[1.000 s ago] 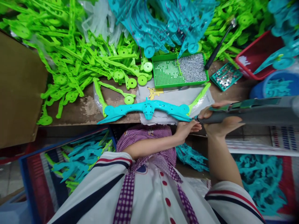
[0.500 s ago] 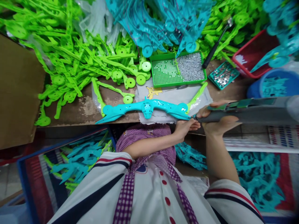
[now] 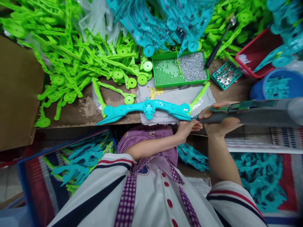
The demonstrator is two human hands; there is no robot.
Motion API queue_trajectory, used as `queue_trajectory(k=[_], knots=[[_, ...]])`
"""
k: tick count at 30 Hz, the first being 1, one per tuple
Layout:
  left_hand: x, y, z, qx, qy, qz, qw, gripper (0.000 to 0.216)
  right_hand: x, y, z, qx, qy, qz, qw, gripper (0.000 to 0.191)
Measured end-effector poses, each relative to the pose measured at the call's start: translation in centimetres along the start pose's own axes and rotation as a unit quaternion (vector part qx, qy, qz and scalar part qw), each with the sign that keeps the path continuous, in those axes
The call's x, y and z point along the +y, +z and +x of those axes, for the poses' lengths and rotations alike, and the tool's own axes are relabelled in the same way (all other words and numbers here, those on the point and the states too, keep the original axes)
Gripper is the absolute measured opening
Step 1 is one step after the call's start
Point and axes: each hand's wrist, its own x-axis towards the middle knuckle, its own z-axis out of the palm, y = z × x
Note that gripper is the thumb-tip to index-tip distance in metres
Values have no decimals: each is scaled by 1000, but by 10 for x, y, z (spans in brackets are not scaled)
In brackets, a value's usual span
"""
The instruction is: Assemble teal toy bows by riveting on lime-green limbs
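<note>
A turquoise plastic toy bow (image 3: 146,110) lies across a grey cloth (image 3: 175,96) at the near edge of the wooden table (image 3: 82,108). My left hand (image 3: 189,127) pinches the bow's right tip from below. My right hand (image 3: 220,121) is wrapped round a grey electric screwdriver (image 3: 255,112), held level, its bit touching the bow's right tip. A bright green limb (image 3: 200,94) sticks out from under the bow's right end.
Heaps of green parts (image 3: 71,60) and turquoise parts (image 3: 165,22) fill the back of the table. A green tray of screws (image 3: 181,67), a small teal tray (image 3: 226,75), a hammer (image 3: 219,42), a red basket (image 3: 258,53) and a blue tub (image 3: 276,85) stand nearby. Cardboard (image 3: 16,94) is at left.
The hands, screwdriver and bow keep their pose; the view has only drifted slightly.
</note>
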Motion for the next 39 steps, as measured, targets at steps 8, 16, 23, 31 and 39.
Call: queue_trajectory(k=[8, 16, 23, 31, 39], knots=[[-4, 0, 2, 9, 15, -4, 1000, 23, -21, 27, 0, -7, -22, 12, 1000, 66], [-11, -5, 7, -4, 38, 1, 999, 28, -11, 25, -3, -1, -58, 22, 998, 60], [-15, -9, 11, -14, 41, -5, 999, 30, -10, 23, -9, -22, -52, -14, 998, 62], [5, -7, -6, -17, -28, 2, 999, 31, -32, 44, 43, -3, -65, -8, 998, 64], [21, -10, -12, -28, -98, -37, 994, 37, -29, 67, 75, -35, -43, 13, 998, 68]])
